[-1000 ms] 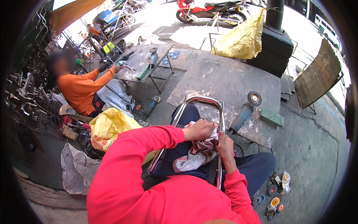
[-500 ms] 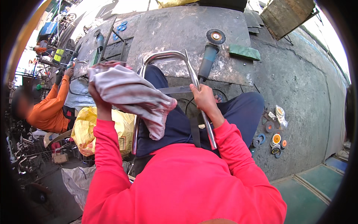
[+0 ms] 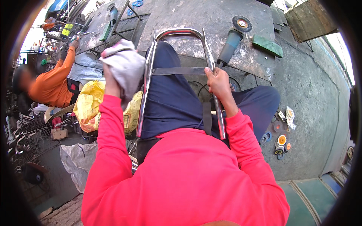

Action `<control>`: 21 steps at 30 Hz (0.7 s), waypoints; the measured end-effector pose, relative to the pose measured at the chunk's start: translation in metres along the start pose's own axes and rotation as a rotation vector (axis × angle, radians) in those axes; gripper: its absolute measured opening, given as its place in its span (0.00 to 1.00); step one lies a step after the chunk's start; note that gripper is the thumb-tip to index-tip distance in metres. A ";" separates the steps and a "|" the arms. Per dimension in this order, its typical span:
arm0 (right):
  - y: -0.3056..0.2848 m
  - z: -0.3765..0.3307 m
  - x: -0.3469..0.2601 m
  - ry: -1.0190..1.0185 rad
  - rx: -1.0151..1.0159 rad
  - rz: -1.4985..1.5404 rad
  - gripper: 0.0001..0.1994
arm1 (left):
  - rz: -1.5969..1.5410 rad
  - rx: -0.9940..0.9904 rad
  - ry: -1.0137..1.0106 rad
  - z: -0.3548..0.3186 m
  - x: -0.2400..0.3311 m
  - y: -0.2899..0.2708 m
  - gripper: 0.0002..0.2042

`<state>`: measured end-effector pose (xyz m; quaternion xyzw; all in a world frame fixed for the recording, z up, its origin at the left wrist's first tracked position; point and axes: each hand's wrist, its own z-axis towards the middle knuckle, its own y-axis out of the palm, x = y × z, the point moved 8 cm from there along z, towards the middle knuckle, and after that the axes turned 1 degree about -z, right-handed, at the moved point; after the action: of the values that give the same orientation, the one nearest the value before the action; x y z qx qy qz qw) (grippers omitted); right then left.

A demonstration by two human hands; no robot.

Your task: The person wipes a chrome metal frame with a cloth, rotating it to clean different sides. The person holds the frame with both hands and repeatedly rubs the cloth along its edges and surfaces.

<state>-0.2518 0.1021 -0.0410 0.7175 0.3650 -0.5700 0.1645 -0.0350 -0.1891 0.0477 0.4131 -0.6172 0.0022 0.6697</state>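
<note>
Across my lap lies a shiny U-shaped tubular metal frame (image 3: 147,86), its curved end pointing away from me and a flat crossbar (image 3: 177,71) joining its two sides. My right hand (image 3: 220,84) is closed round the right tube, where the crossbar meets it. In my left hand (image 3: 112,84) I grip a bunched whitish-grey cloth (image 3: 126,64) with reddish patches. The cloth sits at the outer side of the left tube; whether it touches the tube I cannot tell. Some of my left fingers are hidden by the cloth.
Beyond the frame lies an angle grinder (image 3: 230,47) with a round disc, beside a green block (image 3: 267,46). Several discs (image 3: 281,140) are on the floor at right. A yellow sack (image 3: 88,109) is at left, near a co-worker in orange (image 3: 54,88). A wooden box (image 3: 311,20) stands far right.
The cloth, spread over the left tube before, is now bunched up outside it. The whole view has shifted, so the frame appears higher and further right. My right hand keeps its grip.
</note>
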 end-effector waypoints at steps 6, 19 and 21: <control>-0.010 -0.001 0.001 -0.023 0.065 -0.041 0.15 | 1.290 0.152 0.116 0.046 -0.035 0.041 0.26; -0.014 0.000 0.004 0.137 -0.006 0.005 0.15 | 1.166 0.072 -0.656 -0.172 -0.046 0.064 0.20; -0.008 0.000 0.006 0.189 -0.063 0.047 0.13 | 1.014 0.140 -0.708 -0.181 -0.038 0.064 0.21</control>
<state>-0.2571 0.1101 -0.0452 0.7708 0.3796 -0.4843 0.1650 0.0725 -0.0272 0.0703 0.0871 -0.9195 0.2233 0.3116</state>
